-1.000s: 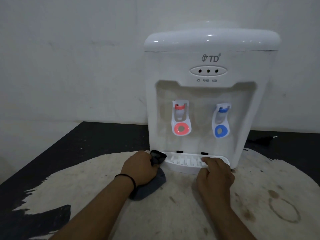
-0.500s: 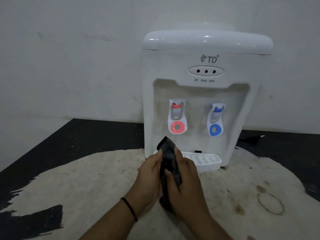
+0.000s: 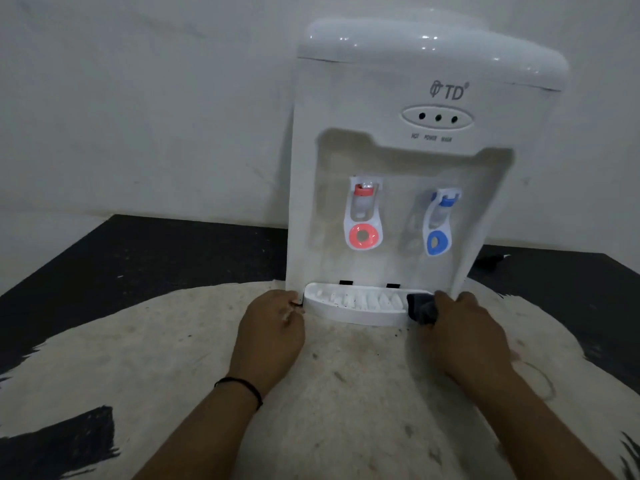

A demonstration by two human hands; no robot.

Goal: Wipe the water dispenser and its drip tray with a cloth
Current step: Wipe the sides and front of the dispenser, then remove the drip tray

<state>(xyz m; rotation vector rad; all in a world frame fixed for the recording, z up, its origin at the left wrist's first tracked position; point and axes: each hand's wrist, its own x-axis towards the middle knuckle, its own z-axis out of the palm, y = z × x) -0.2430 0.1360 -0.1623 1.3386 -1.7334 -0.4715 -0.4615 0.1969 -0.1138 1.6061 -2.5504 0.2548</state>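
The right hand has its fingers curled round a dark grey cloth, a soft crumpled wad that bulges out past the knuckles and lies against the right end of the drip tray. The left hand is at the tray's opposite end, its fingers bent and drawn together against the tray's left corner; whether they pinch the edge or only press on it cannot be told. A thin black band circles the left wrist.

The drip tray is white glossy plastic, a shallow curved basin with a row of raised ribs across its floor, and it juts from the foot of the water dispenser. The dispenser is a white, smooth-skinned countertop unit with a rounded, shiny top cap, an oval panel of three small dark dots and a recessed bay. In the bay hang two taps, a red tap on the left and a blue tap on the right, each ending in a coloured ring-shaped paddle above the tray.

All of this stands on a bench with a black surface, covered in front by a pale, stained, rough-edged patch on which both forearms rest. A dull white wall rises behind. A dark cable lies on the bench to the right of the dispenser.
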